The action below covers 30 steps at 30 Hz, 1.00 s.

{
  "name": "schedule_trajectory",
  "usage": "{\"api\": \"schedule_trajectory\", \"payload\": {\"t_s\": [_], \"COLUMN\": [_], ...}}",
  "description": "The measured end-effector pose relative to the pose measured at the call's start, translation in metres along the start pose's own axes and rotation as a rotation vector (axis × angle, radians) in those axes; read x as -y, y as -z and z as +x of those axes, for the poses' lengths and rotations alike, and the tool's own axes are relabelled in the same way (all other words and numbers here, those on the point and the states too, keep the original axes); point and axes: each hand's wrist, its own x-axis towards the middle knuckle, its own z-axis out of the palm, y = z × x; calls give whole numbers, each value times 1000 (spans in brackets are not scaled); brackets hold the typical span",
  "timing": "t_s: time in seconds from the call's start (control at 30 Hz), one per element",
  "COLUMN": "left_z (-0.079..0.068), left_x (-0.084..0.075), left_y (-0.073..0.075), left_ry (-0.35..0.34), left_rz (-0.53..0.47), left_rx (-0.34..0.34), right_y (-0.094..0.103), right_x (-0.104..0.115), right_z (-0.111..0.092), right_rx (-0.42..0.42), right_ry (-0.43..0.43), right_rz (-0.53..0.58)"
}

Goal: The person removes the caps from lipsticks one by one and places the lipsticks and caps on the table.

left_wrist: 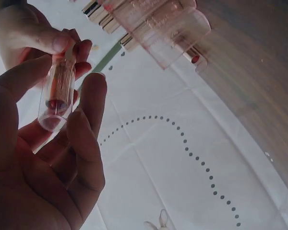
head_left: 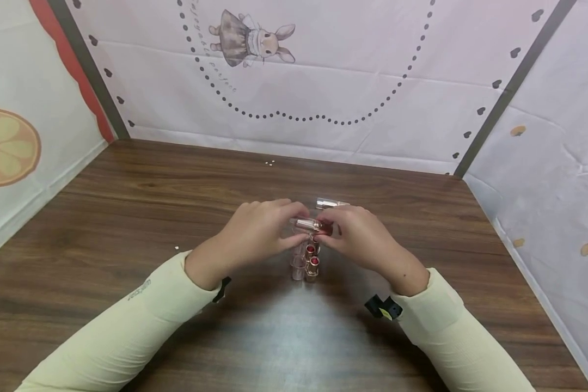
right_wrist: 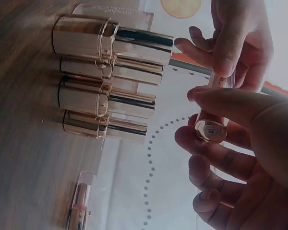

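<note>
Both hands meet over the table on one lipstick with a clear cap over its end, held raised and lying roughly level. My left hand pinches the clear cap end between thumb and fingers. At the other end, the fingers of my right hand grip the base, whose round bottom with a label faces the right wrist camera. Below the hands, several uncapped gold lipsticks stand upright in a row, red tips showing from above. Clear caps stand beside them on the left.
Another lipstick in a clear cap lies on its side behind the right hand. Small white bits are scattered near the back of the wooden table. Printed cloth walls enclose the back and sides.
</note>
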Motion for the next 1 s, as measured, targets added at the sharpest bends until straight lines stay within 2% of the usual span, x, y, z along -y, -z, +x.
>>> {"api": "schedule_trajectory", "payload": {"t_s": [0.1, 0.2, 0.37, 0.63, 0.83, 1.0], "left_z": [0, 1, 1, 1, 0, 0], "left_x": [-1, -2, -3, -2, -2, -1], "left_y": [-2, -3, -4, -5, -8, -8], "left_ry": [-40, -43, -9, 1, 31, 8], "left_rz": [-2, 0, 0, 11, 9, 0], "left_rx": [-33, -48, -25, -27, 3, 16], "right_y": [-1, -1, -2, -3, -5, -4], "right_x": [1, 2, 2, 1, 0, -2], "right_z": [0, 1, 0, 0, -1, -1], "right_rx": [-12, -24, -10, -4, 10, 16], "right_ry": [14, 27, 28, 24, 14, 16], "right_rz": [6, 4, 0, -6, -1, -1]}}
